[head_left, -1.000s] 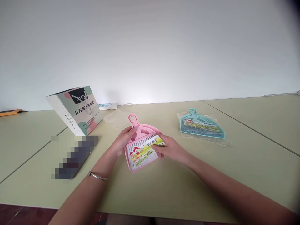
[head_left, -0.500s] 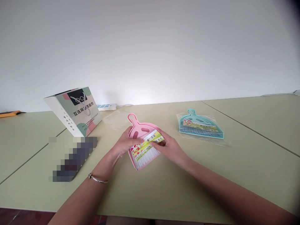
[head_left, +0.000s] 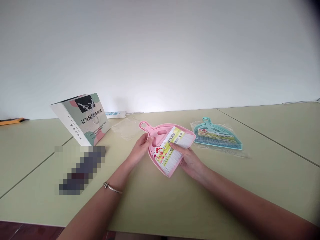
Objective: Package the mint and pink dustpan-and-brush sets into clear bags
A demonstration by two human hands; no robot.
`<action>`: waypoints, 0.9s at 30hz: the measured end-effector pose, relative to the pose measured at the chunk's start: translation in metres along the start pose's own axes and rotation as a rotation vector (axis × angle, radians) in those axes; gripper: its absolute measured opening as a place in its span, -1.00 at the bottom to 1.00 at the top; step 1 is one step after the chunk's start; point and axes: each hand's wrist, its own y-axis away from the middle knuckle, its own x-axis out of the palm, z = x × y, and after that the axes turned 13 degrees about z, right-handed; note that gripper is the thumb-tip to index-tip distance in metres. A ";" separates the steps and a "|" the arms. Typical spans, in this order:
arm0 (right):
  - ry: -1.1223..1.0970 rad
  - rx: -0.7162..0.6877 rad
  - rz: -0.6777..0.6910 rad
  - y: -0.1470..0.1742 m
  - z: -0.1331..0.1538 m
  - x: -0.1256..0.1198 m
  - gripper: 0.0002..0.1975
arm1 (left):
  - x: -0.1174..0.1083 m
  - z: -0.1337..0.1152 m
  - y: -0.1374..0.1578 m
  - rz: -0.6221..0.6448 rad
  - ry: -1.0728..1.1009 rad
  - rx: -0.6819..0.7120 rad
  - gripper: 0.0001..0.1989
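Observation:
Both my hands hold a pink dustpan [head_left: 163,129] above the table, its handle loop toward the upper left. My left hand [head_left: 141,146] pinches it at the base of the handle, thumb on top. My right hand [head_left: 191,161] grips the open-edge side, with the thumb over a printed paper label [head_left: 166,151] and the other fingers behind the pan. A small brush with white bristles [head_left: 175,163] lies in the pan under that label. To the right, a teal dustpan [head_left: 212,125] with its own labelled brush rests in clear plastic wrap.
A paper gift bag [head_left: 92,123] with rope handles stands tilted at left, a blurred dark item [head_left: 83,166] in front of it. Crumpled clear plastic [head_left: 127,128] lies near a white power strip [head_left: 116,114] by the wall. An orange-and-black object [head_left: 12,121] sits far left.
The pink dustpan has moved right and turned, its open edge now facing lower right. My left hand has shifted to the handle base, my right hand to the open-edge side.

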 end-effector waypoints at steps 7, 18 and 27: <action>-0.036 -0.045 -0.182 -0.010 0.015 -0.014 -0.69 | -0.052 0.023 -0.010 -0.110 -0.959 -0.484 -0.36; 0.091 0.027 -0.166 -0.016 0.034 -0.035 -0.72 | -0.038 -0.001 0.010 -0.289 -1.227 -0.317 -0.55; 0.272 0.200 0.064 -0.013 0.025 -0.034 -0.65 | -0.010 0.004 -0.002 -0.174 -1.279 -0.270 -0.76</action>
